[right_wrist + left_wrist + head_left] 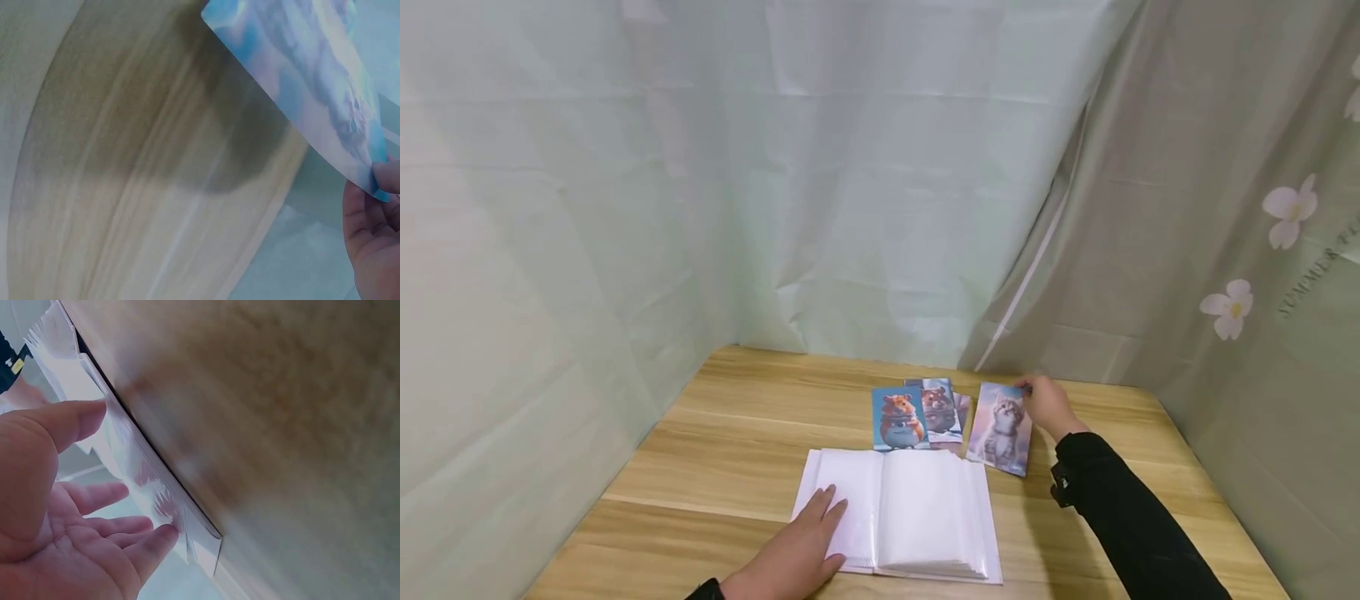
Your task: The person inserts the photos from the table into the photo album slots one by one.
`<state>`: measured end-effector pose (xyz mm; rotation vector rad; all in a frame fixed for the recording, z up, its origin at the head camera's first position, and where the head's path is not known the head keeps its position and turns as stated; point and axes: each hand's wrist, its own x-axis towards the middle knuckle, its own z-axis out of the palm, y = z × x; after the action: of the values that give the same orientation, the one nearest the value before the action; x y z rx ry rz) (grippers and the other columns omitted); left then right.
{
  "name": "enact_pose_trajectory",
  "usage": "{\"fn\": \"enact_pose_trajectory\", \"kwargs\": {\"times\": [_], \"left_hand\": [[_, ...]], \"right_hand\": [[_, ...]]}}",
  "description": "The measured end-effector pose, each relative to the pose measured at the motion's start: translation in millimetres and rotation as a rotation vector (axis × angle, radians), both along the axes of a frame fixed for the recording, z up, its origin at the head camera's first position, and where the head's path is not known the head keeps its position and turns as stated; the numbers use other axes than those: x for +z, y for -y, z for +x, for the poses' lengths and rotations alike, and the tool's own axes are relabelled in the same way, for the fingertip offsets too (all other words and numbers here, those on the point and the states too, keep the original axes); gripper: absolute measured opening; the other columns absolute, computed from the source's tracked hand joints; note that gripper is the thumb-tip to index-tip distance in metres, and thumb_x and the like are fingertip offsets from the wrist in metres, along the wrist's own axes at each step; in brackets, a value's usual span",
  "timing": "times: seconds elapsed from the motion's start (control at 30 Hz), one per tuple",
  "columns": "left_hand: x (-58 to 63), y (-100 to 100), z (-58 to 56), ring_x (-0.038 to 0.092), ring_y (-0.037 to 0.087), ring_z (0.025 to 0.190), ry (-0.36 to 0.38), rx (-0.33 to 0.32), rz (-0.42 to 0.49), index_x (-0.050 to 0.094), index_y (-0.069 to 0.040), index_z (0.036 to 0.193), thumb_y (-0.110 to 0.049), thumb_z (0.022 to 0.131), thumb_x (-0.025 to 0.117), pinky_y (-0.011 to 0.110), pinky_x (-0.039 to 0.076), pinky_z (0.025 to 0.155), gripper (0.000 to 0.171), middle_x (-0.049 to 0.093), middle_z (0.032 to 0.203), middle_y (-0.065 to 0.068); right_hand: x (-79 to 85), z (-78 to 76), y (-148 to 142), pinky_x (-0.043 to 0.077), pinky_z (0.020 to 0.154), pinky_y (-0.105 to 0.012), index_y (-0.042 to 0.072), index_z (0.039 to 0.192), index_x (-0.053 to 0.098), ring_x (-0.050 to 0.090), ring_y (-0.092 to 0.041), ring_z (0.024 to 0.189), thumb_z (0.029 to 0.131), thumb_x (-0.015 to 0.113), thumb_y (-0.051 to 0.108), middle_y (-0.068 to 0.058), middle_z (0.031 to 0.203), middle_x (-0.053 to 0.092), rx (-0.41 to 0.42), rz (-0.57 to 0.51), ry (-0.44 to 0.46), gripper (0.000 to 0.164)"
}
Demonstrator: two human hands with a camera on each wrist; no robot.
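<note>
A photo album [925, 508] with clear sleeve pages lies spread on the wooden table. My left hand [797, 546] rests on its left page, fingers spread; the left wrist view shows the fingertips right at the album's page [150, 462]. My right hand [1048, 406] pinches the upper right corner of a kitten picture card [1000, 429] between thumb and fingers. In the right wrist view the card [300, 81] slants above the table, held by that one corner. Beyond the album lie a hamster card [900, 417] on a blue ground and a second hamster card [940, 408].
Under the hamster cards another card [962, 408] peeks out, mostly covered. The wooden table [700, 475] ends at a pale curtain [880, 208] behind and on both sides. White flowers [1227, 309] are printed on the right curtain.
</note>
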<state>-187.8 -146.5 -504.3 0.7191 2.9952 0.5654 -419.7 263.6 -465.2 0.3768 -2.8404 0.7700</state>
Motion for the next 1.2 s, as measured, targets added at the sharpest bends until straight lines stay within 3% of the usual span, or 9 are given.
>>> {"fn": "enact_pose_trajectory", "kwargs": {"times": [0.17, 0.53, 0.97, 1.2], "left_hand": [[-3.2, -1, -0.7, 0.042, 0.049, 0.135, -0.001, -0.012, -0.01, 0.053, 0.006, 0.139, -0.03, 0.088, 0.076, 0.057, 0.043, 0.103, 0.066, 0.042, 0.145, 0.035], [-3.4, -1, 0.2, 0.044, 0.049, 0.133, 0.0, -0.028, -0.027, 0.055, 0.006, 0.136, -0.029, 0.09, 0.073, 0.057, 0.043, 0.104, 0.06, 0.045, 0.143, 0.035], [-2.4, -4, -3.0, 0.045, 0.049, 0.133, 0.023, -0.053, -0.094, 0.054, 0.009, 0.137, -0.034, 0.094, 0.068, 0.056, 0.042, 0.105, 0.062, 0.045, 0.144, 0.034], [-1.8, -7, -4.5, 0.045, 0.047, 0.133, 0.022, -0.053, -0.11, 0.054, 0.01, 0.137, -0.034, 0.095, 0.066, 0.054, 0.043, 0.105, 0.062, 0.046, 0.144, 0.032]], "right_hand": [[15.8, 2.0, -6, 0.051, 0.08, -0.052, -0.007, 0.105, 0.071, 0.065, -0.041, 0.093, 0.093, 0.05, -0.006, -0.027, 0.105, 0.069, -0.003, -0.026, -0.035, 0.024], [50.3, 6.1, 0, 0.048, 0.079, -0.044, -0.006, 0.111, 0.069, 0.06, -0.037, 0.096, 0.098, 0.051, -0.002, -0.025, 0.109, 0.067, -0.015, -0.186, -0.004, 0.023], [79.2, 16.9, 75, 0.046, 0.071, -0.036, 0.002, 0.113, 0.071, 0.06, -0.03, 0.09, 0.101, 0.053, 0.003, -0.018, 0.11, 0.068, 0.063, -0.255, 0.055, 0.022], [78.5, 17.1, 103, 0.044, 0.066, -0.033, 0.001, 0.112, 0.072, 0.056, -0.024, 0.078, 0.099, 0.055, 0.001, -0.015, 0.101, 0.068, 0.124, -0.254, 0.035, 0.022]]}}
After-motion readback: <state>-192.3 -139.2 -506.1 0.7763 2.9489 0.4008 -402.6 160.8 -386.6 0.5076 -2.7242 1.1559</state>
